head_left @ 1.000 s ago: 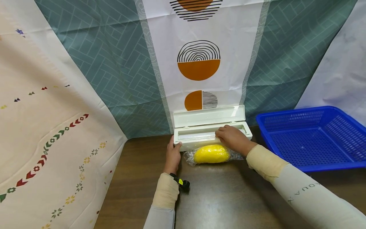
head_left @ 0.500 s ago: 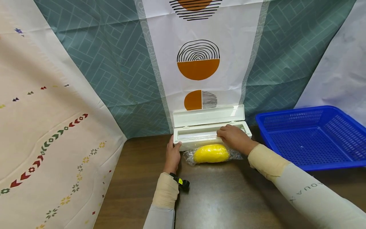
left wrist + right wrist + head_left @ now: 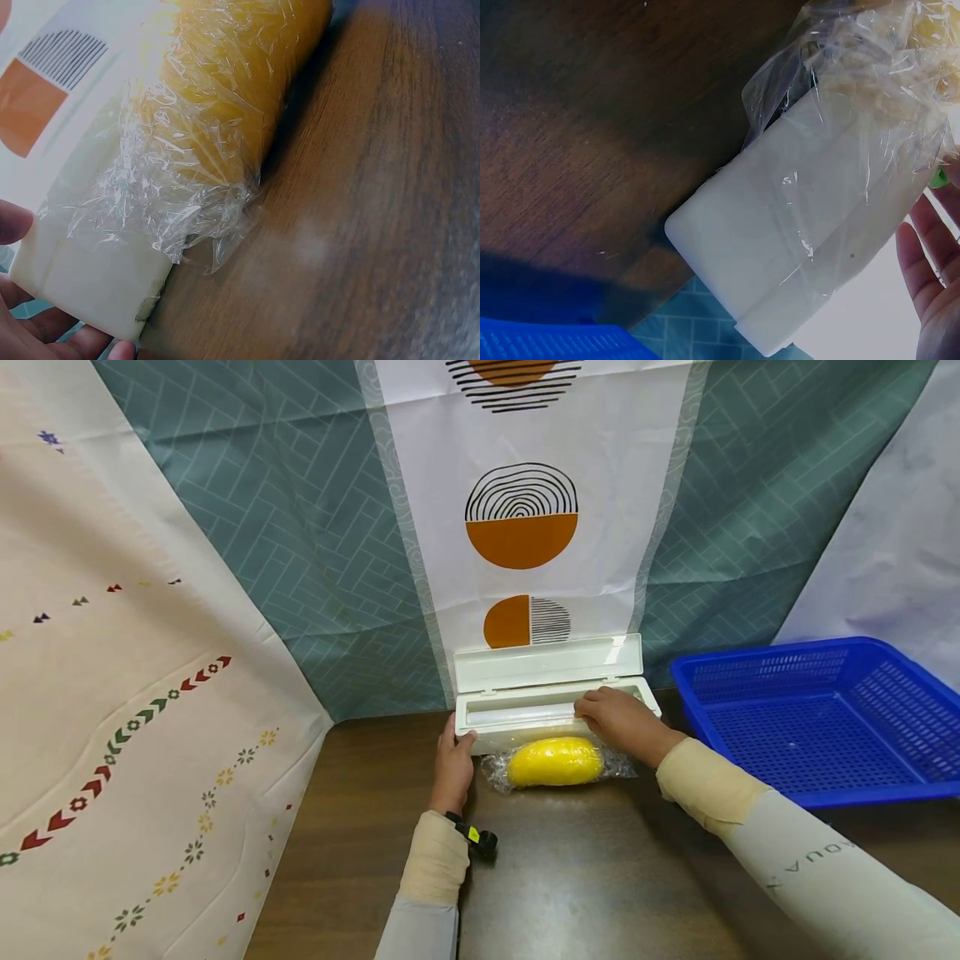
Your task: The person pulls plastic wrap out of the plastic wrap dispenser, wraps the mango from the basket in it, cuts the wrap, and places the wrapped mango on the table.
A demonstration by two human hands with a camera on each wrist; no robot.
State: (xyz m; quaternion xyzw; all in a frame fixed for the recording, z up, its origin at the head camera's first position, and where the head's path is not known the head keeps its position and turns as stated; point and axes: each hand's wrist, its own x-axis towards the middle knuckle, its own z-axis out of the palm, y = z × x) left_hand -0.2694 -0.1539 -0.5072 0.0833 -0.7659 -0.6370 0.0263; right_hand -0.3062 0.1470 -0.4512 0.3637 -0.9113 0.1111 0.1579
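A white cling film dispenser [image 3: 487, 744] stands at the table's back with its lid [image 3: 547, 662] raised and a film roll [image 3: 517, 714] inside. My left hand [image 3: 453, 772] grips its left end, thumb at the front and fingers round the side. Over the front rim, right of the middle, my right hand [image 3: 621, 723] has bent fingers; in the right wrist view a small green slider [image 3: 940, 178] shows at the fingertips. A smooth yellow oblong thing [image 3: 555, 762], wrapped in clear film [image 3: 202, 202], lies against the dispenser's front. Film also drapes over the dispenser's front face.
A blue plastic basket [image 3: 832, 802] stands to the right, its near-left side close to my right forearm. Patterned cloth [image 3: 360, 568] hangs behind the dispenser, and pale printed cloth [image 3: 150, 735] borders the left. The brown wooden table [image 3: 562, 868] lies in front.
My right hand has slid slightly to the right along the dispenser's front rim. My left hand, the dispenser and the wrapped yellow thing have stayed in place.
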